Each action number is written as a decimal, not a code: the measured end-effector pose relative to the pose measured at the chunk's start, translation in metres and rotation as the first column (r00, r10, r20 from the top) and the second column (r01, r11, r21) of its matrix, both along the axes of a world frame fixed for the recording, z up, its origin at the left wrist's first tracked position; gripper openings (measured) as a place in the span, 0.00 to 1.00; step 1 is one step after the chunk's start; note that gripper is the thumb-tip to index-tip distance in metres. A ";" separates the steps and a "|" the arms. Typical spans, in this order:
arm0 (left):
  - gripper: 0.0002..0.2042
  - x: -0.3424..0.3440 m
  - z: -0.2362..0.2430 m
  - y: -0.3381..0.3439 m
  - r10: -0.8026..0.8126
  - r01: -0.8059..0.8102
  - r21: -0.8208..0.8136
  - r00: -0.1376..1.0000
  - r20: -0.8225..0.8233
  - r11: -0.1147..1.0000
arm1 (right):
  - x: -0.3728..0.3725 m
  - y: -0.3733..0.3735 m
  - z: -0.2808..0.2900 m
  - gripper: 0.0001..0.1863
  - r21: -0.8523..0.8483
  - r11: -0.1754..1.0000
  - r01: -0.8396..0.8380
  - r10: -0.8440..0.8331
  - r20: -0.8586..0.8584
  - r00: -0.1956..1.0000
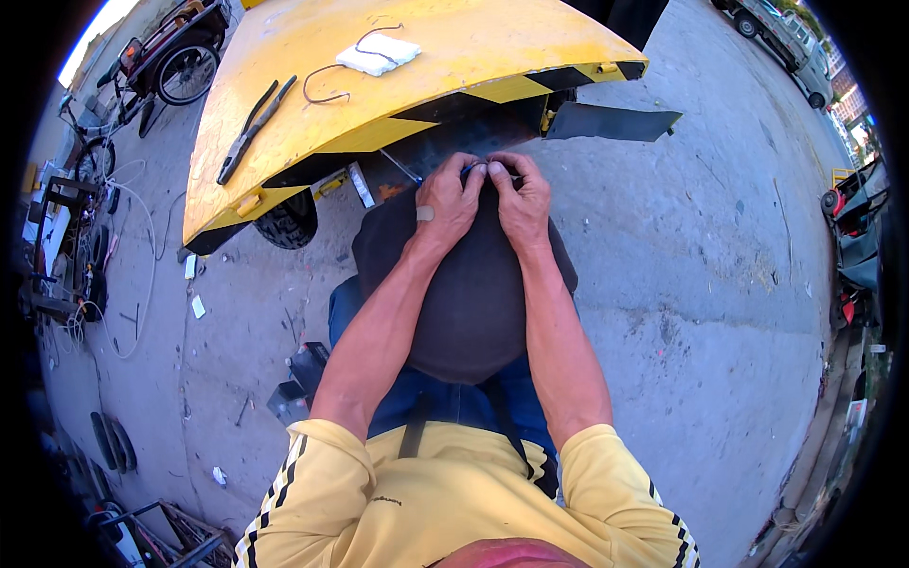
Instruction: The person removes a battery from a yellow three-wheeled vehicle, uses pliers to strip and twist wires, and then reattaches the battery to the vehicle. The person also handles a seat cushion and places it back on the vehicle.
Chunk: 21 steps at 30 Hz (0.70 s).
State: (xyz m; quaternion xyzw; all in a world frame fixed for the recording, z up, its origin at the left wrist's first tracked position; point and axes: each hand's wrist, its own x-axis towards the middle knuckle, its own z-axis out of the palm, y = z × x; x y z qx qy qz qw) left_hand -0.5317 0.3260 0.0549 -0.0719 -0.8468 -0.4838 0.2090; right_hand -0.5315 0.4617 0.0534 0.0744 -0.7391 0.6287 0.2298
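Observation:
My left hand and my right hand meet at the far end of a dark rounded piece above my lap. Thumbs and fingertips of both are pinched together around something small and dark with a bit of blue, mostly hidden by the fingers. A thin metal rod slants down to just beside my left hand, and whether I hold it cannot be made out. Beyond my hands, a yellow panel carries black-handled pliers, bent dark wires and a white block.
The panel's near edge has black and yellow stripes, with a wheel beneath. A dark flap juts out to its right. Cables, a tricycle and scrap lie on the left. A truck stands far right on the concrete ground.

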 end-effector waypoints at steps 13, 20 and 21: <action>0.08 0.001 0.000 -0.001 -0.107 0.107 0.004 0.994 0.017 0.994 | 0.000 0.001 -0.007 0.08 0.104 0.990 0.096 -0.105 0.086 0.991; 0.07 0.008 0.006 0.001 -0.131 0.140 0.073 0.985 -0.111 0.987 | -0.005 0.003 -0.012 0.10 0.003 0.995 0.097 -0.097 0.039 0.995; 0.07 0.011 0.008 0.003 -0.130 0.144 0.072 0.977 -0.169 0.987 | -0.003 0.005 -0.010 0.10 -0.054 0.992 0.113 -0.110 0.064 0.992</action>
